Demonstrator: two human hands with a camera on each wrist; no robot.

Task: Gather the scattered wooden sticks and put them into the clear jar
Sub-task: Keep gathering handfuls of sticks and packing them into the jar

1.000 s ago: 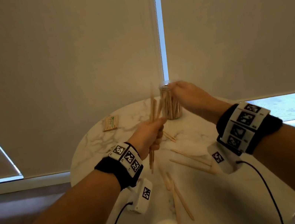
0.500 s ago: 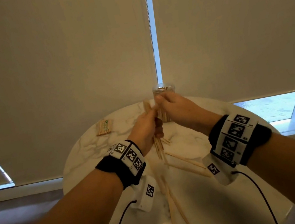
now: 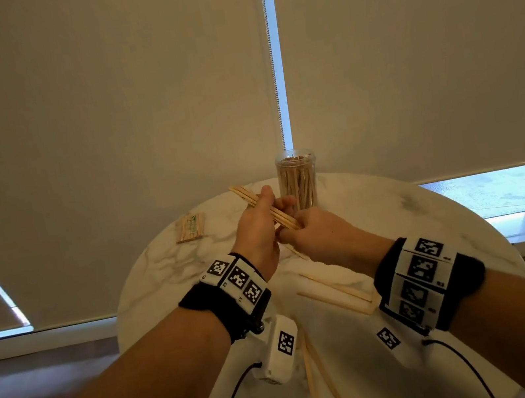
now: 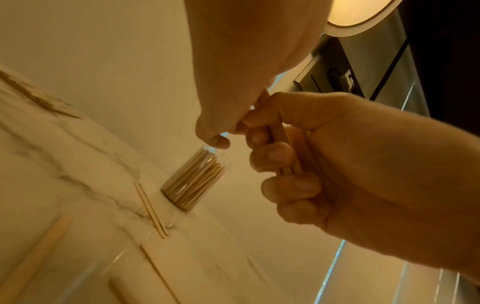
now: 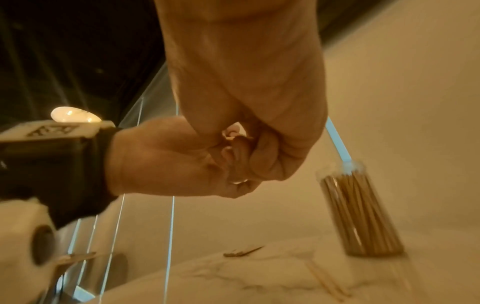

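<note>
Marble table [image 3: 161,267] fills the head view's lower centre; both hands pinch a held bundle [image 3: 270,209] below the clear jar [image 3: 297,179]. Left wrist view: left hand [image 4: 324,164] curls around it. Right wrist view: right hand [image 5: 246,102] pinches; square the ends before lifting to the jar's mouth.

Tall clear cylindrical plastic jar [image 3: 298,179]: upright at table's 12 o'clock edge, lidless, packed with standing sticks. Small bundle of thin pale wooden sticks [image 3: 264,206]: held aloft, slanting 10-to-4 o'clock, near jar's 8 o'clock. Loose sticks [image 3: 334,291] flat at centre, more [image 3: 311,385] toward 6 o'clock.
</note>
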